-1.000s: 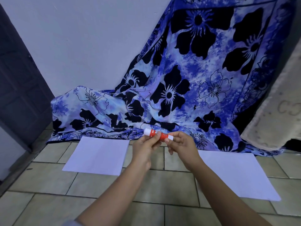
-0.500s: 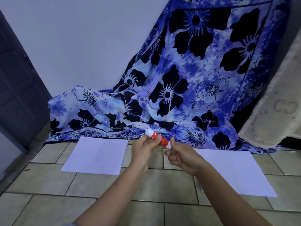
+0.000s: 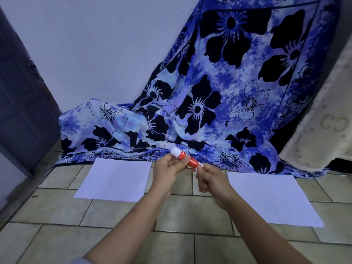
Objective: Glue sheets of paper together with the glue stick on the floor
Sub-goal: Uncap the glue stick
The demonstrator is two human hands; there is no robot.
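Red in the barrel and white at both ends, the glue stick (image 3: 192, 162) was up off the floor (image 3: 118, 216). You held it on a slant between your two hands, above the bare strip that separated the two sheets. Your left hand (image 3: 167, 172) was curled round the barrel, thumb and fingers closed on it just below what looked like the cap (image 3: 174, 150), which pointed up and away from you toward the cloth (image 3: 209, 103). Your right hand (image 3: 211, 181) pinched the lower, smaller white end between thumb and forefinger, with the other fingers folded in. The left sheet (image 3: 114, 180) and the right sheet (image 3: 272, 199) both lay flat on the floor, well apart, and neither hand touched them. The cap looked seated, so I judged that you were at the opening stage and that no glue had met paper yet. To do this well, you needed the left hand firm on the barrel while the right did the turning or pulling. That pull should have run straight along the stick, not sideways. You would have wanted to wind out only a little glue, since a long column could snap or smear. The cap belonged somewhere in plain sight, off both sheets. After that, the stick could go down to the edge of one sheet.
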